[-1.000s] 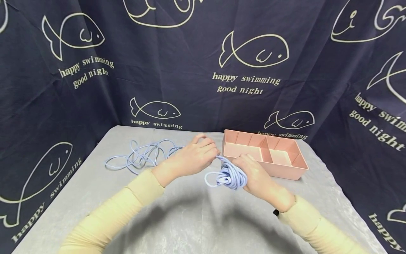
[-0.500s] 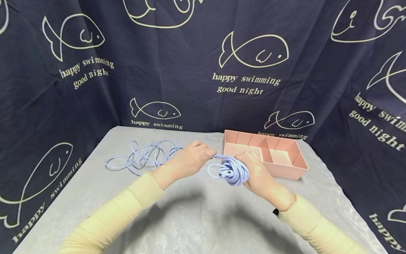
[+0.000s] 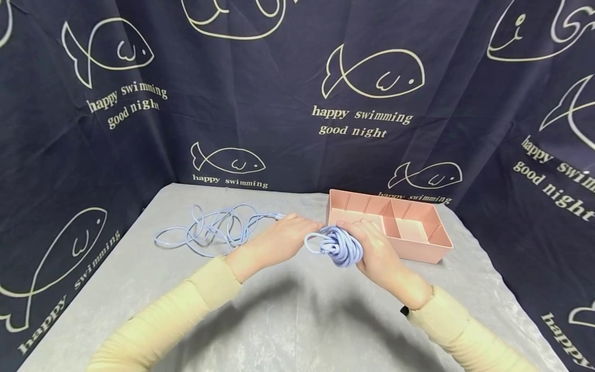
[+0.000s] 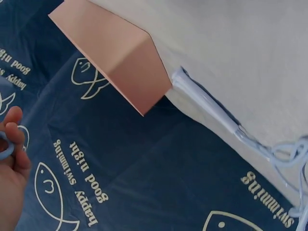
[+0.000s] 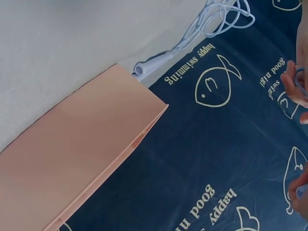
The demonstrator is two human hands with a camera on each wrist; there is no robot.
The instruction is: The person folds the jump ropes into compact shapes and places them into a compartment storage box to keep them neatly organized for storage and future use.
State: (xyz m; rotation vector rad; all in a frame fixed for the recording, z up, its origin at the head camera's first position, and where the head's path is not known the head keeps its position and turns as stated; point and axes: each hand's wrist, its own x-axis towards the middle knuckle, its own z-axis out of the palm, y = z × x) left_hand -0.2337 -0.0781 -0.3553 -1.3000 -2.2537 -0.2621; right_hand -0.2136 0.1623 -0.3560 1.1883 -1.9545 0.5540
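Observation:
A light blue jump rope is partly wound into a thick coil (image 3: 343,249), which my right hand (image 3: 378,256) grips at mid-height over the table. My left hand (image 3: 281,238) is close by on the coil's left, its fingers bent around the cord; their tips are hidden in the head view. The loose cord (image 3: 214,230) lies in tangled loops on the table's left side. One handle (image 4: 207,103) rests on the cloth beside the box's corner. A second handle end (image 5: 301,191) shows in a hand at the right wrist view's edge.
A pink two-compartment box (image 3: 413,253) stands at the table's back right, just behind my right hand. Grey cloth (image 3: 288,330) covers the table. A dark blue curtain (image 3: 288,103) with fish drawings hangs around the back and sides.
My left hand has shifted slightly and come closer to the coil; the stretch of cord between the hands has shortened. The coil has turned a little in my right hand.

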